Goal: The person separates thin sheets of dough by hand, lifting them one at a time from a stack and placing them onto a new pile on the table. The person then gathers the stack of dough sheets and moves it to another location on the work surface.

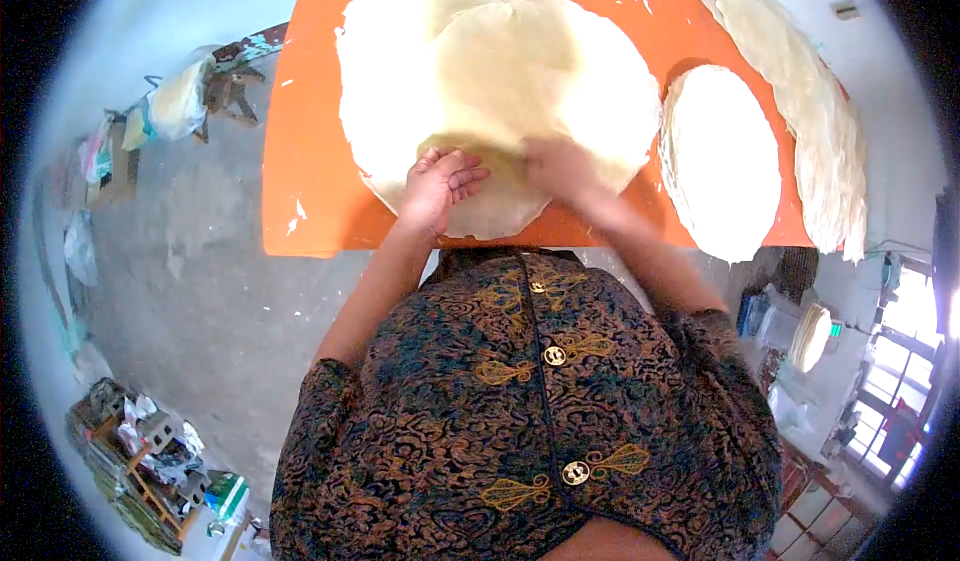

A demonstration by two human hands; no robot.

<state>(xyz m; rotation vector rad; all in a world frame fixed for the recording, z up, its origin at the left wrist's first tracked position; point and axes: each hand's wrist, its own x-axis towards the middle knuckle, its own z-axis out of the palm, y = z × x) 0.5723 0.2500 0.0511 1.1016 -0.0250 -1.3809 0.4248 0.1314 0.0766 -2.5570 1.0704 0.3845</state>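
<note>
Large, thin, pale dough sheets (400, 81) lie overlapped on the orange table in front of me. One round sheet (500, 51) rests on top, its near edge shadowed between my hands. My left hand (443, 181) is at that near edge, fingers curled in and thumb side against the sheet, seeming to pinch it. Over the sheet to the right, my right hand (560, 171) is smeared by motion, so its fingers cannot be made out.
To the right on the orange table (310, 161) sits an oval stack of sheets (720, 161). Further right, a long row of sheets (800, 111) runs along the table's edge. Bags (180, 101) stand by the left wall. Clutter (160, 451) lies at lower left, and a window (900, 361) is at lower right.
</note>
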